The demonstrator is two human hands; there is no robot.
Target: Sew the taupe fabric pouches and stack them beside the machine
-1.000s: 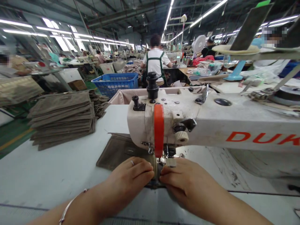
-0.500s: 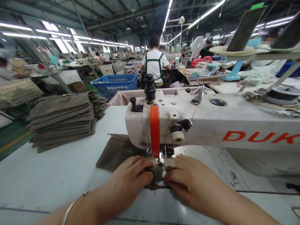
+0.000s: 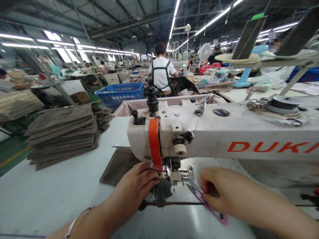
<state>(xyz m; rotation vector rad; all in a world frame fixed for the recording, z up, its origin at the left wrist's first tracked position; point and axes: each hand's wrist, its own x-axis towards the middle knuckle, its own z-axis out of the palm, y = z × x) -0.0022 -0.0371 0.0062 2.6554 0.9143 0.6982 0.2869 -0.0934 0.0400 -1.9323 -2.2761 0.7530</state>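
My left hand (image 3: pixel 138 184) lies beside the needle area with its fingers closed on the near edge of a dark grey-brown fabric piece (image 3: pixel 116 166). That piece sits flat on the table left of the machine head and runs partly behind my hand. To the right of the presser foot, my right hand (image 3: pixel 215 186) is closed on pink-handled thread snips (image 3: pixel 211 210). Their blades point up and left, toward the metal guide by the foot. The white sewing machine (image 3: pixel 211 116), with an orange lever guard (image 3: pixel 155 144), stands over the work.
A tall stack of similar fabric pieces (image 3: pixel 62 136) rests at the left of the white table (image 3: pixel 62 199). Behind the machine are a pink cloth-lined bin (image 3: pixel 122 109) and a blue basket (image 3: pixel 119 94). A co-worker (image 3: pixel 161 71) sits beyond. Thread cones (image 3: pixel 249 38) stand at right.
My right hand has moved right, away from the presser foot, and now holds the snips. The left hand has shifted slightly left, with the fabric. The view has turned slightly right.
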